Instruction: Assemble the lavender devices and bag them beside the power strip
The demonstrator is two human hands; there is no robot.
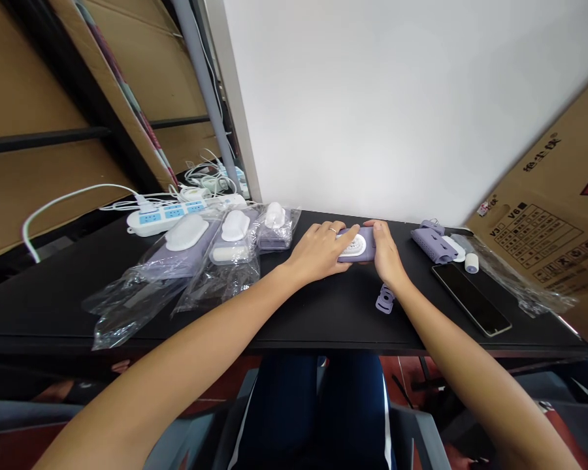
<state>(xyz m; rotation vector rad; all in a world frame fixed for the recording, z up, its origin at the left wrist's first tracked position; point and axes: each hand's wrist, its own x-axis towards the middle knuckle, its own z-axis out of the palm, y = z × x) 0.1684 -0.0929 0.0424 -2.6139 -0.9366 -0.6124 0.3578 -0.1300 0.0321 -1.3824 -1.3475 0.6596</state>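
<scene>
A flat purple case with a white oval grille (368,241) is held low over the black table. My left hand (319,251) grips its left end, with fingers across the top and onto the white oval. My right hand (386,253) closes round the right end, its palm side against the case. The underside of the case is hidden. On the table below my right wrist lies a small purple perforated piece (385,299), partly covered by the forearm.
Left, several purple-and-white units in clear bags (235,228) lie before a power strip (169,214). Right are a purple perforated holder (434,245), a white cylinder (471,262), a phone (470,297) and a cardboard box (549,222). A white wall (372,111) rises behind the black table (323,320).
</scene>
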